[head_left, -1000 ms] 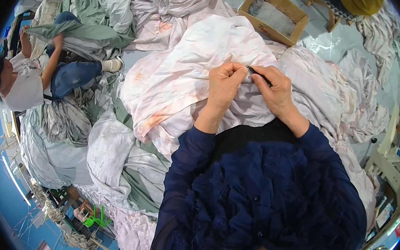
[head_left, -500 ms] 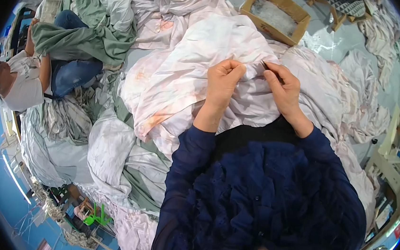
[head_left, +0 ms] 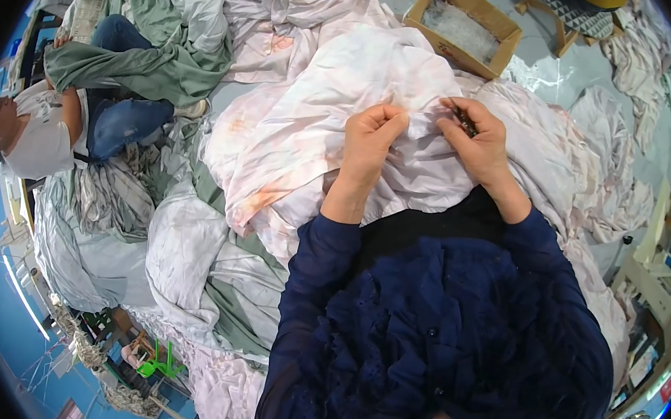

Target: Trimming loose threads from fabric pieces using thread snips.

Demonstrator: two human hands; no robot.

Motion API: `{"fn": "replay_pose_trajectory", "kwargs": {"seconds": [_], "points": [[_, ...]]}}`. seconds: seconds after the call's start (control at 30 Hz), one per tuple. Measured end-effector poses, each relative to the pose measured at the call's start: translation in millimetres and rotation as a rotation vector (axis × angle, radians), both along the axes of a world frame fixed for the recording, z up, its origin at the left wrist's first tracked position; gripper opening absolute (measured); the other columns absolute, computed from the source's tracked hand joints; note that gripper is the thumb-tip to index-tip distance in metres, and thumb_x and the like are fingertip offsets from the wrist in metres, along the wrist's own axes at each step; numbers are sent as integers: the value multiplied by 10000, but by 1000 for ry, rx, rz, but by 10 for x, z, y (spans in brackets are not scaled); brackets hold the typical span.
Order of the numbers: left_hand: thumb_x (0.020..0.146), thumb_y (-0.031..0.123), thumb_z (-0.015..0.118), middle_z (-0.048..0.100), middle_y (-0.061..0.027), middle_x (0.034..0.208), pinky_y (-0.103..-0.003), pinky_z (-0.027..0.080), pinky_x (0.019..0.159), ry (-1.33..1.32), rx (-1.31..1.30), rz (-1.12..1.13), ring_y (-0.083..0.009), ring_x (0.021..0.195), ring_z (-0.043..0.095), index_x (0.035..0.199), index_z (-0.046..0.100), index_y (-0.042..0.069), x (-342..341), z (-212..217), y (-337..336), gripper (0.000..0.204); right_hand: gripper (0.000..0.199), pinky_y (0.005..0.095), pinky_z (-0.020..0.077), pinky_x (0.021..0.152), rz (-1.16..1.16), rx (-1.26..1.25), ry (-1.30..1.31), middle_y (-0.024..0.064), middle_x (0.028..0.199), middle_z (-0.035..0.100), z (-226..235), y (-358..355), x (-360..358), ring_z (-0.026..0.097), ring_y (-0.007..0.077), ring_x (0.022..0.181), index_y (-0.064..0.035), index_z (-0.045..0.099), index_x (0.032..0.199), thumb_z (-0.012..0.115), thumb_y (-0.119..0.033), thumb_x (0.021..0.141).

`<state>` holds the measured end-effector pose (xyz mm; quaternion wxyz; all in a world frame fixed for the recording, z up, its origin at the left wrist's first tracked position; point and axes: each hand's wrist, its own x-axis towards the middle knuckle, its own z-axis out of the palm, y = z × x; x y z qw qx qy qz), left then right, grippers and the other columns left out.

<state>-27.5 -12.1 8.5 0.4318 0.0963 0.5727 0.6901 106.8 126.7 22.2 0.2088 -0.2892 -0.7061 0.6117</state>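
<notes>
Pale pinkish-white fabric [head_left: 347, 75] with faint orange and pink patches lies in folds across my lap and in front of me. Over its middle, my left hand [head_left: 369, 139] is closed, thumb and forefinger pinched together. Whatever is between those fingertips is too small to make out. A short way to the right, my right hand [head_left: 481, 146] curls around a small, slim dark tool [head_left: 464, 122], which lies along the fingers; its working end is not clear. The two hands are apart, with fabric showing between them.
At the left, a person [head_left: 43, 132] sits with green cloth [head_left: 124, 67] over their legs. A cardboard box [head_left: 498, 62] with clear plastic inside stands beyond my hands. Heaped cloth [head_left: 189, 237] surrounds me. A patterned seat [head_left: 579, 19] is at the far right.
The dark tool now shows more in my right hand, lying farther back across the fingers. My hands have drawn slightly farther apart. The seated person's green cloth has shifted a little.
</notes>
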Motion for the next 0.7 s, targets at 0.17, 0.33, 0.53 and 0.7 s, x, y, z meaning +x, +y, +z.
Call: {"fn": "replay_pose_trajectory", "kwargs": {"seconds": [0.17,0.33,0.53,0.7], "points": [[879,56,649,607,56,739,-156,358,558,3,36,-18,0,628,482,888,684,-3,36,23,-29,69,226,257,434,630,172,338,27,62,802,608,33,-21,-142,566,144,703,-9,681,979,721,-18,757],[877,43,646,614,53,762,-159,361,581,-16,39,-42,-2,655,490,909,684,-4,27,-6,-62,68,175,274,435,624,225,341,11,78,797,608,-8,13,-155,576,175,699,-10,678,915,714,-8,744],[880,38,636,585,66,746,-160,330,566,-3,34,-65,3,638,455,890,676,-6,43,26,-22,61,177,291,435,597,210,391,46,82,771,592,75,54,-170,578,200,673,-6,662,877,699,15,705],[877,39,629,528,97,678,-161,274,507,74,-14,-64,22,579,393,849,670,-4,65,35,-10,65,203,306,431,582,266,525,19,95,744,567,206,159,-203,570,235,657,-10,646,860,671,25,661]]}}
